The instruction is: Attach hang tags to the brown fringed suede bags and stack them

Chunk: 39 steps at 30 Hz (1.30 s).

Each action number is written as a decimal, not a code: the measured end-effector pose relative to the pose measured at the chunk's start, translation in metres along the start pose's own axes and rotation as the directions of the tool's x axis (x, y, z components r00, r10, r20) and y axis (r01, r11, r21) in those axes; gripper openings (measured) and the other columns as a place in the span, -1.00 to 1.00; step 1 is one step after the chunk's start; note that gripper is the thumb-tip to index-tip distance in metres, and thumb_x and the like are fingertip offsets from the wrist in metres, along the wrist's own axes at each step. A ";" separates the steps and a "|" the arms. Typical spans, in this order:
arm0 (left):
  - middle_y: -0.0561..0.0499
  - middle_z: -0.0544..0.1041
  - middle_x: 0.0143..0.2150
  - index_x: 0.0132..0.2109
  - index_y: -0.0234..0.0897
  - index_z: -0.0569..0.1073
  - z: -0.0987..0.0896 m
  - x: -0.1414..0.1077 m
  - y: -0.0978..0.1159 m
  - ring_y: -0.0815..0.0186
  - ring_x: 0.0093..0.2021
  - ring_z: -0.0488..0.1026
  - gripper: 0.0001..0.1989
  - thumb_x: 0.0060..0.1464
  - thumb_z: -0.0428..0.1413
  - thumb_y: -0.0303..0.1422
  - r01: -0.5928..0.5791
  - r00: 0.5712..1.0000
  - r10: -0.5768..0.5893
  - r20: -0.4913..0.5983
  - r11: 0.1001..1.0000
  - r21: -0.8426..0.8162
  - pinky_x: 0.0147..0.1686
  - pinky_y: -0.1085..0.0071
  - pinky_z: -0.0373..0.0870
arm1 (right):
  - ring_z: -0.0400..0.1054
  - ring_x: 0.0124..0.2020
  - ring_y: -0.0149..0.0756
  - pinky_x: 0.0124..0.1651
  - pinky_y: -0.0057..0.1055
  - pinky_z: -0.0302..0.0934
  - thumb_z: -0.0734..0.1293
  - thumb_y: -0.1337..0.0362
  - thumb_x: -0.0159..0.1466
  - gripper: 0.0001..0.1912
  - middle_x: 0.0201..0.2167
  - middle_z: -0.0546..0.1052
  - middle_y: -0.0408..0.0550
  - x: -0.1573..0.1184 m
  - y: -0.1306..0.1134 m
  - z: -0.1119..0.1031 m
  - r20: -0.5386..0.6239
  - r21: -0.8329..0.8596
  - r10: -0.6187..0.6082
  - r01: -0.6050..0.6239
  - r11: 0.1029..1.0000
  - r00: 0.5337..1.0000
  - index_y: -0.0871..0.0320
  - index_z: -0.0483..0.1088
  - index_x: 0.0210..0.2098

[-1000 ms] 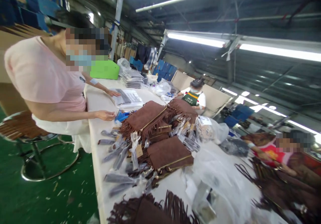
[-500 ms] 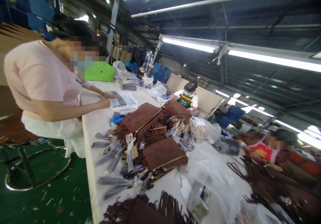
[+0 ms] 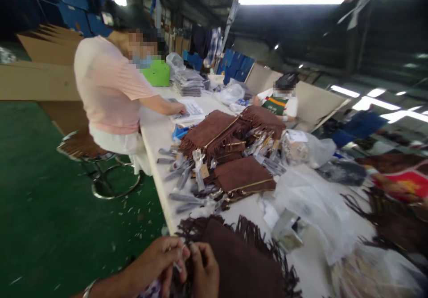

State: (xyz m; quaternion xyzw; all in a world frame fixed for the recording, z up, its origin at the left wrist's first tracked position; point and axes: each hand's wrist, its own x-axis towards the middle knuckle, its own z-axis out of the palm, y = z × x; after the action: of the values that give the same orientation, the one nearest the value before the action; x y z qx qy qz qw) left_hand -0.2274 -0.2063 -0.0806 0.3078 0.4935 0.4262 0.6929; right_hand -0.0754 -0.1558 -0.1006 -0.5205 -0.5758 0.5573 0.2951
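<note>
At the bottom of the view my left hand [image 3: 165,260], with a bracelet on its wrist, has its fingers pinched on a small piece of clear plastic [image 3: 178,263]. Close against it, my right hand [image 3: 205,267] is closed with bent fingers; what it grips is hidden and blurred. Beside my right hand lies a dark brown fringed suede bag [image 3: 240,258] on the near end of the table. Farther along sits a heap of similar brown bags [image 3: 245,173] with gold zips, their straps wrapped in clear plastic.
White table [image 3: 152,155] runs away from me. Crumpled clear plastic bags [image 3: 314,204] lie right. A person in pink [image 3: 110,84] handles flat packs at the left edge; another in a green apron [image 3: 276,105] sits beyond. A person in red works right. A stool [image 3: 100,169] stands left.
My two hands have come into view at the bottom, fingers together. The camera has tilted down and turned left, so the table and people appear shifted right and up.
</note>
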 end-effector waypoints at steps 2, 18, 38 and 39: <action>-0.18 0.60 -0.24 -0.02 -0.36 0.40 0.001 -0.009 0.008 0.46 -0.70 0.29 -0.49 0.06 0.09 -0.01 0.028 0.999 -0.031 -0.020 0.988 -0.152 -0.63 0.48 0.30 | 0.39 -0.41 -0.31 -0.30 -0.47 0.24 0.25 -0.13 0.24 -0.57 -0.48 0.51 -0.18 0.002 0.005 0.002 -0.063 -0.026 -0.014 0.013 1.000 0.998 0.13 0.42 -0.38; -0.10 0.61 -0.22 0.25 -0.27 0.36 -0.008 -0.015 0.000 0.36 -0.64 0.46 -0.45 0.18 -0.01 -0.12 0.059 0.984 -0.025 -0.177 0.981 0.187 -0.67 0.57 0.20 | 0.45 -0.21 -0.28 -0.12 -0.44 0.27 0.20 0.12 0.35 -0.74 -0.24 0.56 -0.06 -0.015 0.015 0.019 -0.058 -0.201 -0.292 0.275 0.940 0.955 0.09 0.48 -0.19; -0.04 0.53 -0.03 0.09 -0.12 0.46 -0.024 -0.020 -0.031 0.14 -0.03 0.45 -0.66 0.21 -0.03 -0.29 -0.040 0.943 0.279 -0.181 0.634 0.772 0.00 0.32 0.34 | 0.46 -0.20 -0.17 -0.12 -0.38 0.31 0.34 -0.10 0.18 -0.57 -0.24 0.60 -0.01 -0.025 0.022 -0.004 -0.202 0.019 -0.012 0.016 1.000 0.979 0.15 0.54 -0.27; -0.03 0.52 -0.02 0.09 -0.13 0.46 -0.025 -0.018 -0.035 0.15 -0.02 0.44 -0.66 0.21 -0.02 -0.30 -0.042 0.940 0.292 -0.178 0.614 0.788 0.01 0.32 0.31 | 0.45 -0.17 -0.17 -0.08 -0.38 0.28 0.32 -0.10 0.20 -0.58 -0.23 0.60 -0.02 -0.026 0.024 -0.008 -0.250 -0.060 -0.061 0.048 0.997 0.966 0.13 0.53 -0.29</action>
State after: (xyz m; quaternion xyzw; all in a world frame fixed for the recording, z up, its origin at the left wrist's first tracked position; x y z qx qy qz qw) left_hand -0.2433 -0.2377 -0.1105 0.5544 0.6924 0.2764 0.3700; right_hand -0.0540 -0.1809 -0.1150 -0.5785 -0.5626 0.4628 0.3668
